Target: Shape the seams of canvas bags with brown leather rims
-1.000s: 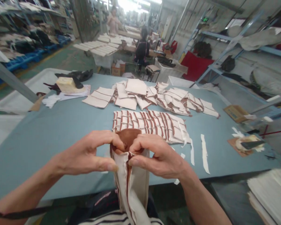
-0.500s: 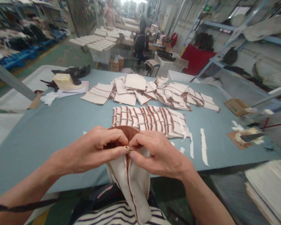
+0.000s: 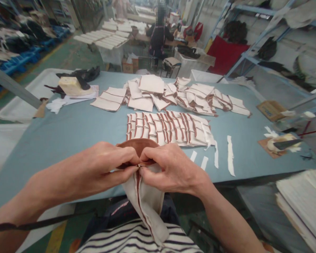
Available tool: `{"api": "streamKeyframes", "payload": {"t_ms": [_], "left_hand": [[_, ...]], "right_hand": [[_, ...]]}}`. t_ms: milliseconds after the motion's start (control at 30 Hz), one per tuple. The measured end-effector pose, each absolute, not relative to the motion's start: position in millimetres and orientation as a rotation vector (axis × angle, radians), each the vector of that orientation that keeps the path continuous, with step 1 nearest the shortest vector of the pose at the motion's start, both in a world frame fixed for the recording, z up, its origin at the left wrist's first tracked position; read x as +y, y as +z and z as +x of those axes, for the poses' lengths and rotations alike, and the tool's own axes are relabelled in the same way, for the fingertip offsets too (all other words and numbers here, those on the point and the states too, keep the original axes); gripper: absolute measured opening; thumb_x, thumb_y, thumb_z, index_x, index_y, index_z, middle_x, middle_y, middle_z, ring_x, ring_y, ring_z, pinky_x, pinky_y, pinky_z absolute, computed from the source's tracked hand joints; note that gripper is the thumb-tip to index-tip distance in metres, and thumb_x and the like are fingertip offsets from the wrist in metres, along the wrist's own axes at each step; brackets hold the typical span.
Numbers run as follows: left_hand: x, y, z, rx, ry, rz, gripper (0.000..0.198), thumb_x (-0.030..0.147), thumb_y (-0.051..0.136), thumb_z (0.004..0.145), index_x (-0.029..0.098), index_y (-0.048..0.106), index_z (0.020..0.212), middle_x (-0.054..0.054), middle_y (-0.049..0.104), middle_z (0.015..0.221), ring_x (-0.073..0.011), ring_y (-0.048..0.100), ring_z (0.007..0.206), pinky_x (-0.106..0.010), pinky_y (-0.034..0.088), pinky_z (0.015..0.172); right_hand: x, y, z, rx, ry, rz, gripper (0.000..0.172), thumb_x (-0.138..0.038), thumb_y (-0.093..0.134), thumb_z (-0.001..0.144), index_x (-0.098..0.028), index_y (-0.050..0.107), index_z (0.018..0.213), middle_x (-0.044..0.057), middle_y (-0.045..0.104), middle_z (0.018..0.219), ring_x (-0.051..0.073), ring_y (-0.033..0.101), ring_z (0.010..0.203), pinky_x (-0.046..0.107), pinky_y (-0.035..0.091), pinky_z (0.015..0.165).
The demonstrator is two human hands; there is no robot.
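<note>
Right at the near edge of the blue worktop [image 3: 55, 137], both hands are pinching the same cream pouch [image 3: 147, 200]. The left hand [image 3: 105, 167] is closed on the pouch's top from the left, thumb and fingertips clamping the brown rim [image 3: 137, 144]. The right hand [image 3: 168, 168] is doing the same from the right, fingers curled tight, and the two sets of fingertips are meeting right at the brown seam. The pouch is hanging down off the worktop edge, over the person's striped shirt [image 3: 137, 239], with a brown stripe running down its front.

Just past the hands, a neat row of cream pieces [image 3: 168, 128] with brown trim is lying overlapped on the worktop. Farther back a looser pile [image 3: 179, 96] of the same stuff is spreading out. A few white strips [image 3: 230, 156] are lying to the right of the row. Over on the far left a yellowish block [image 3: 70, 85] is sitting on some papers. Way in the back, another person [image 3: 159, 33] is sitting at a different table.
</note>
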State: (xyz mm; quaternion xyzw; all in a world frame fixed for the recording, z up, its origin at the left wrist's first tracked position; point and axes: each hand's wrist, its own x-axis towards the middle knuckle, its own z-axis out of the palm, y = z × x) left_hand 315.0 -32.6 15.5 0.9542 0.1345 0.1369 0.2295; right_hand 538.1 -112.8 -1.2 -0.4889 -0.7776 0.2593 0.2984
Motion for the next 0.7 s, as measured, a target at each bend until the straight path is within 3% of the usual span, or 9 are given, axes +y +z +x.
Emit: {"api": "streamKeyframes", "payload": {"t_ms": [133,233,333,500,700], "left_hand": [[-39,1,321,0.304,0.588,2.847,0.033,0.012,0.046,0.108,0.022,0.056,0.078,0.005,0.053,0.063,-0.0125,0.047,0.051,-0.029,0.033,0.052],[-44,-11,323,0.203,0.75,2.96,0.036,0.011,0.046,0.111,0.021,0.054,0.077,0.003,0.057,0.067,-0.0148,0.053,0.058,-0.03,0.039,0.058],[-48,-18,321,0.109,0.814,2.992,0.027,0.012,0.044,0.114,0.019,0.062,0.095,-0.002,0.07,0.081,-0.017,0.064,0.069,-0.03,0.047,0.064],[-49,-19,317,0.088,0.839,3.029,0.026,0.011,0.042,0.113,0.019,0.065,0.122,-0.007,0.079,0.095,-0.0211,0.073,0.08,-0.03,0.057,0.071],[-55,-13,316,0.115,0.808,2.942,0.03,0.007,0.045,0.11,0.018,0.063,0.132,-0.01,0.082,0.103,-0.0227,0.077,0.086,-0.031,0.063,0.077]], "right_hand": [[-113,-3,538,-2.035,0.708,-1.37,0.02,-0.015,0.061,0.082,-0.022,0.048,0.069,-0.007,0.047,0.063,0.011,0.039,0.059,0.029,0.023,0.06],[-111,-13,542,-1.893,0.916,-1.312,0.014,-0.017,0.06,0.08,-0.022,0.051,0.07,-0.007,0.05,0.064,0.011,0.044,0.062,0.026,0.03,0.061],[-111,-21,547,-1.711,1.216,-1.187,0.008,-0.022,0.06,0.079,-0.021,0.057,0.072,-0.005,0.055,0.067,0.012,0.049,0.065,0.024,0.036,0.061],[-112,-28,549,-1.444,1.593,-1.041,0.021,-0.038,0.067,0.081,-0.021,0.058,0.073,-0.007,0.049,0.062,0.011,0.041,0.057,0.023,0.034,0.053],[-119,-32,543,-1.305,1.589,-1.113,0.021,-0.037,0.067,0.082,-0.021,0.057,0.073,-0.006,0.051,0.064,0.01,0.041,0.057,0.021,0.036,0.052]]}}
